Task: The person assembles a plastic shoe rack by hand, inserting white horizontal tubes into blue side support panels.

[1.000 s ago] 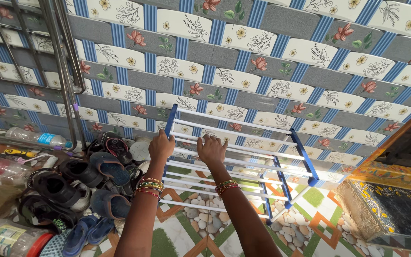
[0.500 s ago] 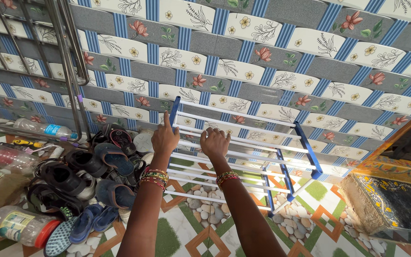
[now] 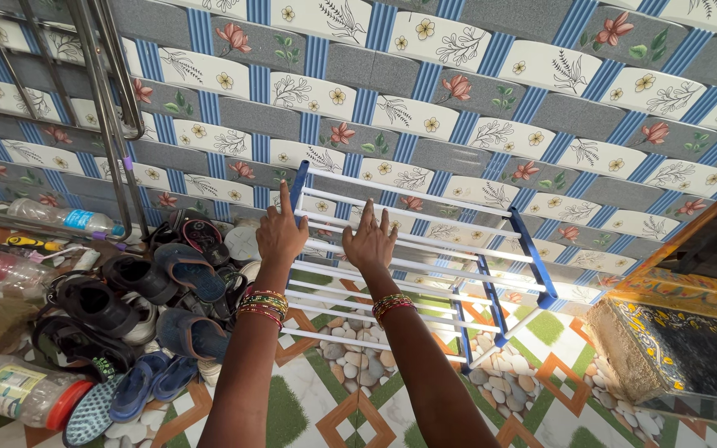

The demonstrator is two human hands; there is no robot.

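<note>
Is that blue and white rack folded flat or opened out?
Opened out. The rack has its white rods spread as a flat shelf, with blue legs angled down to the floor. Both hands, left and right, rest open-fingered on it.

Wall (image 3: 458, 37): your floral tiles, grey and blue bands | Floor (image 3: 325, 390): patterned pebble-and-diamond tiles | Left: steel frame (image 3: 109, 91), shoe pile (image 3: 143, 307), plastic bottles (image 3: 64, 218) | Light: even daylight

Bright even daylight, wide-angle edge distortion

shoes (image 3: 139, 307) left of rack (image 3: 425, 249)
</note>
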